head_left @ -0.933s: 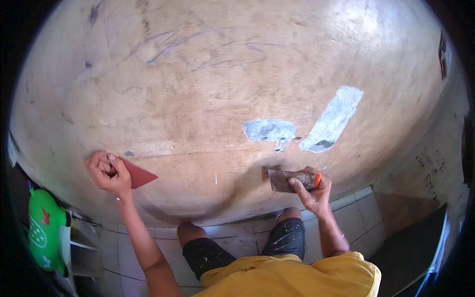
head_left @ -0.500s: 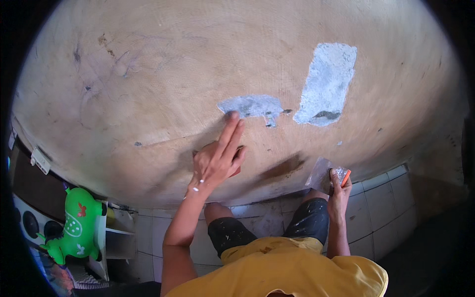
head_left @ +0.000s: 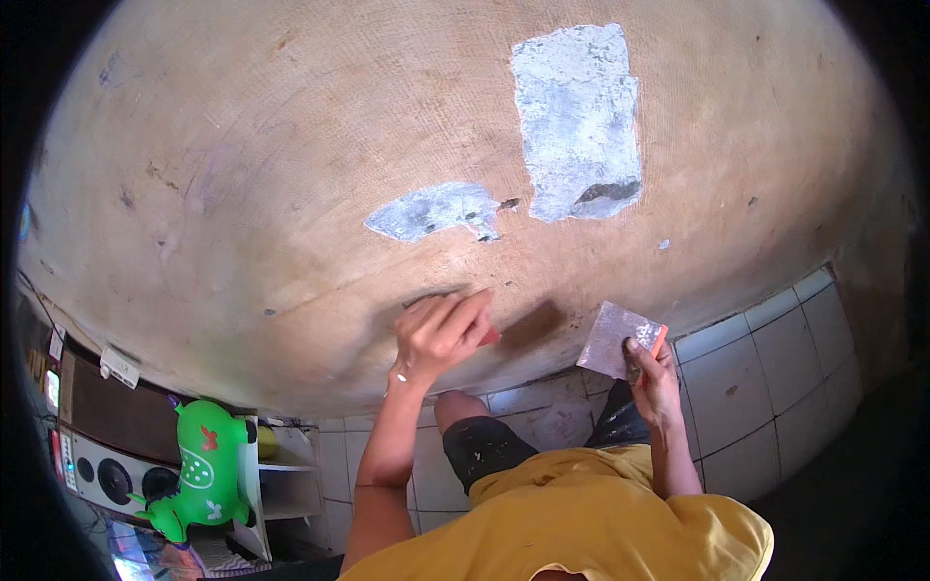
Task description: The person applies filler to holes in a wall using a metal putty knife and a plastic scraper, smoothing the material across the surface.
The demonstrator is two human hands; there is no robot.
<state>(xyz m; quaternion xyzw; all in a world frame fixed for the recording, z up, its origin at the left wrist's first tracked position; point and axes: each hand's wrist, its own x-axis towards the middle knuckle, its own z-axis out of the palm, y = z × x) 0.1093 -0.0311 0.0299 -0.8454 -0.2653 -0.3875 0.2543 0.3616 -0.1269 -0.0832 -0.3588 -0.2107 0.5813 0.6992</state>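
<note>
My left hand [head_left: 436, 334] is closed near the wall, around a flat tool with a red edge [head_left: 491, 337]; most of that tool hides behind my fingers. White smears mark the wrist. In my right hand [head_left: 654, 373] is a flat scraper [head_left: 612, 341], its broad greyish blade smeared and its edge orange. The thumb presses on the blade, which is held apart from my left hand. On the tan wall [head_left: 320, 194] above the hands are a small grey-white patch [head_left: 426, 211] and a larger upright one [head_left: 576, 116], with a dark spot at its lower end.
At lower left a green inflatable animal toy [head_left: 205, 465] rests against a white shelf [head_left: 286, 489]. Beside it are a loudspeaker [head_left: 114, 477] and a white power strip [head_left: 119, 366]. Pale tiles [head_left: 746, 387] cover the floor below the wall.
My left hand has drawn down from the small patch, and its extended fingers have curled in. My right hand and scraper have moved slightly left. The view has turned, shifting the patches left.
</note>
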